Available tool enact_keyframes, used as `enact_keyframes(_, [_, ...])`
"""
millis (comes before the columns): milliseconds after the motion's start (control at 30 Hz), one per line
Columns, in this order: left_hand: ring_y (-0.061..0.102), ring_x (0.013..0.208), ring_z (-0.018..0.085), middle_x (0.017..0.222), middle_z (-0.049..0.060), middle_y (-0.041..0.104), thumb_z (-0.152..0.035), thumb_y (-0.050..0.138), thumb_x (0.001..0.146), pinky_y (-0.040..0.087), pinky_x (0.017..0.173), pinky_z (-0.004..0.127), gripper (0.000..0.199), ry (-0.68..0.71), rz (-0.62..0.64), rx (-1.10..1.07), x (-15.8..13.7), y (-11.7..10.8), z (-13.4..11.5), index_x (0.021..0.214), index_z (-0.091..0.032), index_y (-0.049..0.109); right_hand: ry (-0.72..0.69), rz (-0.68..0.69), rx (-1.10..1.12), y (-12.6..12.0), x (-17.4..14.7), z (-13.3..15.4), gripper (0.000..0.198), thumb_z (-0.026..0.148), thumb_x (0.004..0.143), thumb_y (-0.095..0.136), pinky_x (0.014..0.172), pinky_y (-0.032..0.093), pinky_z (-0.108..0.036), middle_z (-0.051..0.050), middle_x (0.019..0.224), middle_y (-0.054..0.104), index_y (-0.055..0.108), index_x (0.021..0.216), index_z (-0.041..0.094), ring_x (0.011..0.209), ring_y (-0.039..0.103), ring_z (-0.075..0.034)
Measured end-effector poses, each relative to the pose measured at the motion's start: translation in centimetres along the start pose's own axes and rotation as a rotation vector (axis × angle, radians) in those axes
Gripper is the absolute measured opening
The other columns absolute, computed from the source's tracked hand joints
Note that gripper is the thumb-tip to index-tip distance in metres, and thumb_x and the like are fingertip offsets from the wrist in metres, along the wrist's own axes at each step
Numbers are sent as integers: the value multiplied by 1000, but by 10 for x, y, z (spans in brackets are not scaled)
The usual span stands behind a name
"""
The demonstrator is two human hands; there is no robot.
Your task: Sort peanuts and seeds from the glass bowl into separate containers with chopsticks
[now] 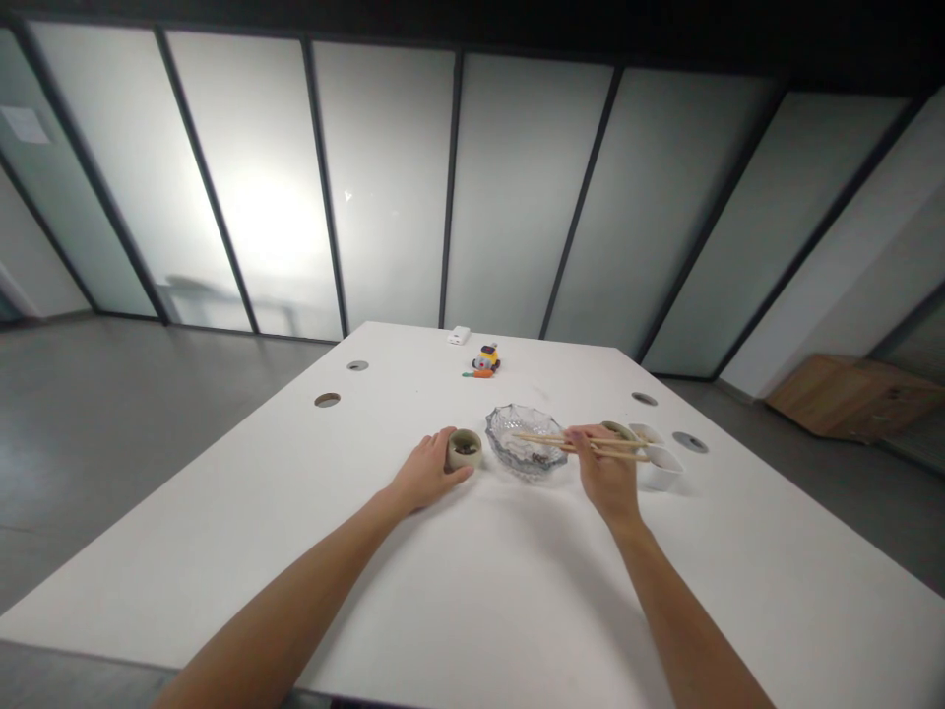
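My left hand (428, 471) is wrapped around the side of a small pale green cup (465, 463) standing on the table. Dark bits lie inside that cup, too small to name. In my right hand (603, 473) is a pair of wooden chopsticks (542, 439), their tips over a clear faceted glass bowl (499, 448). The bowl has a scalloped rim and holds a few small things I cannot make out. Behind my right hand, partly hidden, are a second greenish cup (618, 429) and white containers (662, 477) with something brownish in them.
A yellow and grey toy car (486, 358), an orange toy carrot (482, 374) and a white box-like object (459, 336) lie farther back on the white table (413, 611). Round holes pierce the tabletop on both sides. Frosted glass panels stand behind it.
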State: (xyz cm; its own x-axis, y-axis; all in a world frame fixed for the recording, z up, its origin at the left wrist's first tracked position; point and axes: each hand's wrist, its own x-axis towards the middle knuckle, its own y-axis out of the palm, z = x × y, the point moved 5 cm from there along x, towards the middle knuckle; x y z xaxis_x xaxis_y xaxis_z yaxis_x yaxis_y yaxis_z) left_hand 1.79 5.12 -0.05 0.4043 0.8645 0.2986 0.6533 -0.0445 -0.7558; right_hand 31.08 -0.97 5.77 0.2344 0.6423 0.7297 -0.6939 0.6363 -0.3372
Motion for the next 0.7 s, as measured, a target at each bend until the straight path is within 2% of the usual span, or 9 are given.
enact_keyframes(67, [65,117,35,128,13,70,-40,75,87,52,101,48,59,-1,-3,5,0,1,1,140,-23,54,55,4,-10,-7,6,-5,54,69,99,52,70,55,-38,-6,71,75,72,80,22,69,72,-24])
enact_keyframes(200, [65,115,35,126,13,70,-41,75,87,52,100,48,60,-5,-6,5,0,1,2,141,-23,53,161,133,22,-2,14,-15,59,75,96,50,57,55,-34,-5,64,74,70,78,23,59,72,-24])
enact_keyframes(300, [64,118,36,129,13,69,-42,73,89,51,101,49,60,0,4,8,0,0,1,141,-22,52,144,171,28,5,16,-18,57,77,90,57,61,57,-37,-6,69,76,71,76,24,63,74,-25])
enact_keyframes(467, [64,118,35,128,13,69,-41,73,89,51,102,47,57,11,9,4,0,0,2,139,-22,53,118,119,4,2,16,-26,53,74,91,59,71,58,-40,-7,79,78,73,81,24,74,76,-27])
enact_keyframes(600, [65,117,35,127,12,70,-44,74,88,52,100,47,60,6,-8,-6,1,1,5,140,-23,53,122,69,8,-6,16,-28,54,71,97,52,65,58,-37,-9,81,78,71,85,22,70,76,-25])
enact_keyframes(700, [65,116,35,127,13,70,-46,73,88,52,100,48,61,2,-11,-3,1,2,6,141,-23,53,87,88,13,-4,14,-23,54,72,96,54,65,57,-37,-8,77,77,71,83,22,67,75,-24])
